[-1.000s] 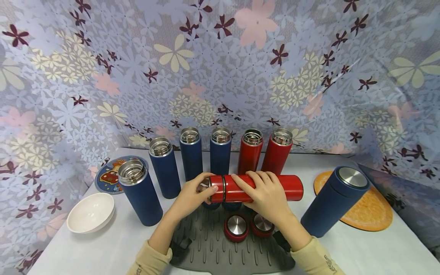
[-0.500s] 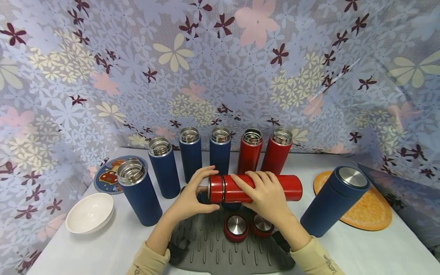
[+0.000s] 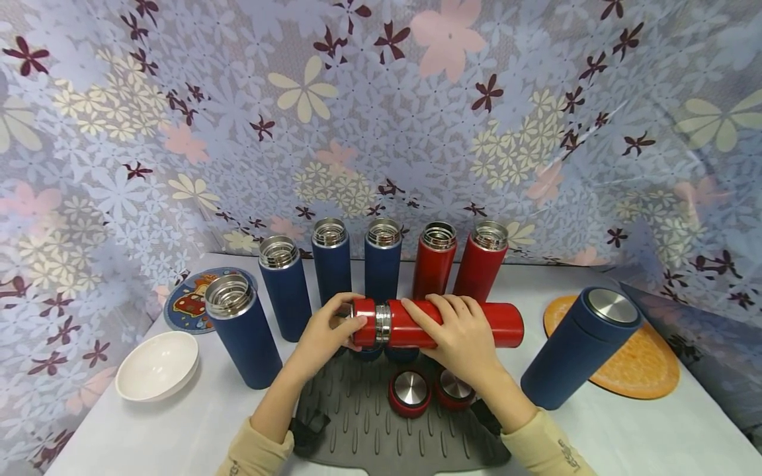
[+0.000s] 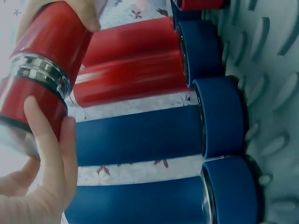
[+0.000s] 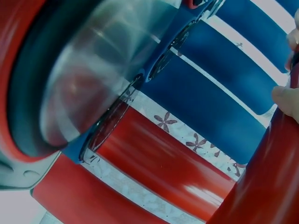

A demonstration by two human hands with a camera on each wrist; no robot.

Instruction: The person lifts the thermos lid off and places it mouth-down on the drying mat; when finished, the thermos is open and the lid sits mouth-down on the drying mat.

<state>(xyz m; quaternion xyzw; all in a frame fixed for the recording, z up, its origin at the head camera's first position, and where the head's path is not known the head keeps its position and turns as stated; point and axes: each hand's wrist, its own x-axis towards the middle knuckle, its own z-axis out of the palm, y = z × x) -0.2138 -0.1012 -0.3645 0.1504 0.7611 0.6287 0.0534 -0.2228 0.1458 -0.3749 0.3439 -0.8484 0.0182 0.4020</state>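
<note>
In the head view, a red thermos (image 3: 503, 324) lies level in the air above the mat. My right hand (image 3: 467, 340) grips its body from above. At its left end my left hand (image 3: 321, 340) pinches the red lid (image 3: 368, 338) between thumb and fingers. Between lid and body shows a silver threaded neck (image 3: 383, 322). The left wrist view has the same lid (image 4: 18, 100) with fingers (image 4: 44, 135) along it and the steel neck (image 4: 42, 70) bare. In the right wrist view, only part of the right hand shows beside the red body (image 5: 275, 177).
Two red lids (image 3: 411, 389) and several blue lids (image 3: 401, 356) sit on a grey mat (image 3: 369, 436). Behind stand lidless blue thermoses (image 3: 241, 347) and two lidless red ones (image 3: 433, 274). A capped blue thermos (image 3: 574, 357), orange disc (image 3: 645, 363), white bowl (image 3: 157, 367) and blue round mat (image 3: 190, 307) lie around.
The left fingers spread off the lid half a second ago and now grip it again. The lid has shifted left from the body, baring the silver neck. The right hand stays still.
</note>
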